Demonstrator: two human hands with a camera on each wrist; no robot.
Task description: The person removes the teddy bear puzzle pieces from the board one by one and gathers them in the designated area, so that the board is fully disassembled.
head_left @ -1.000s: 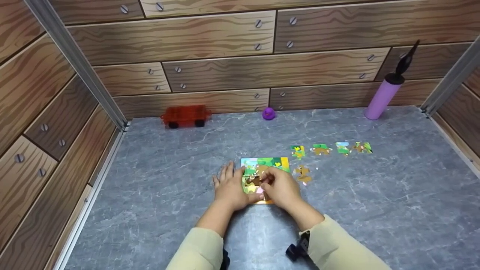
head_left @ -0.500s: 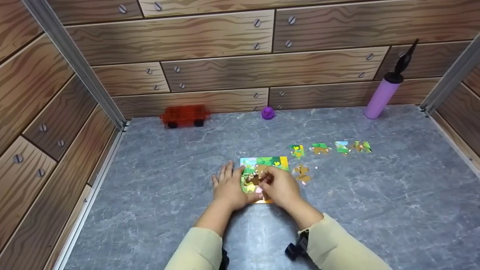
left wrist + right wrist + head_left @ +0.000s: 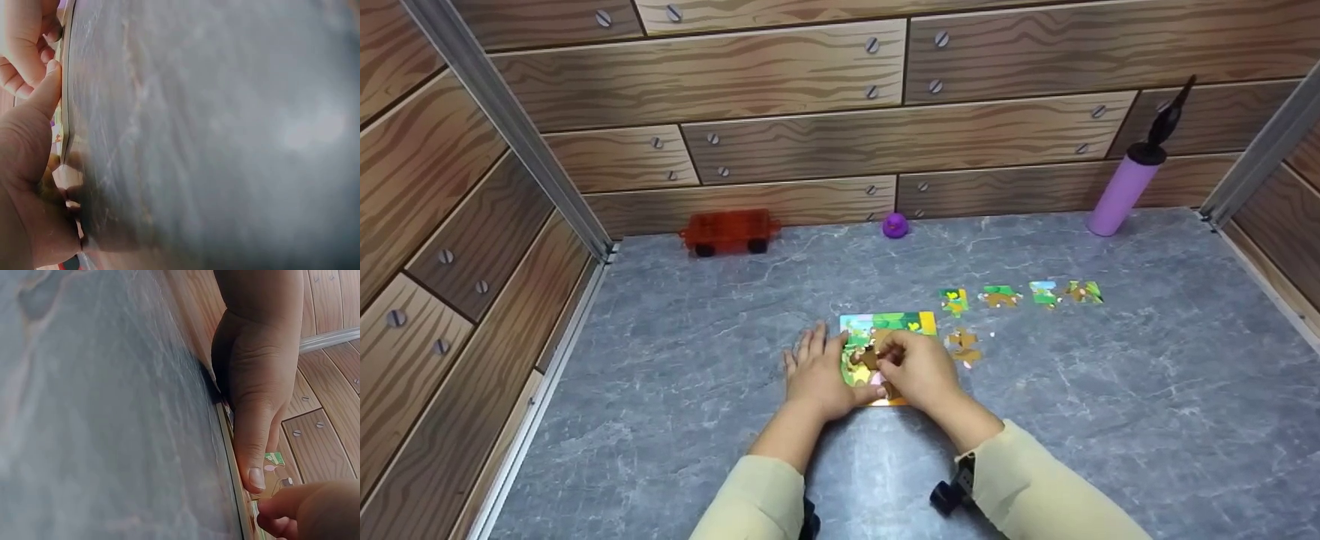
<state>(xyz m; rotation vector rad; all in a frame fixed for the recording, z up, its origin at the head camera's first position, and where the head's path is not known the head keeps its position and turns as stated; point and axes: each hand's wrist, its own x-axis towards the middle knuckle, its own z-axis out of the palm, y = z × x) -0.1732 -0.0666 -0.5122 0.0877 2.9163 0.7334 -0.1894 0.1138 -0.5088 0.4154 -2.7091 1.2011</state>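
Note:
A small picture puzzle board [image 3: 928,320], bright with green, yellow and brown, lies on the grey marbled tabletop between both hands. My left hand [image 3: 819,379] rests spread along its left side, its thumb pressing the near edge. Over the right half, my right hand [image 3: 924,373] pinches a brown puzzle piece [image 3: 869,358] between thumb and forefinger, low over the board and partly covered by the fingers. From the right wrist, a brown piece with a green corner [image 3: 274,459] stands up beside the left thumb. Two brown puzzle pieces [image 3: 964,346] lie just right of the board.
Several loose puzzle pieces [image 3: 1001,295] form a row beyond the board to the right. Along the back wall stand a red toy wagon [image 3: 730,231], a purple rubber duck [image 3: 895,225] and a purple hand pump [image 3: 1123,193]. Wood-patterned panels [image 3: 802,67] enclose the table.
The brown piece at my right fingertips has shifted and turned slightly on the board, with the fingers edging a little to the left. My left hand stays in place.

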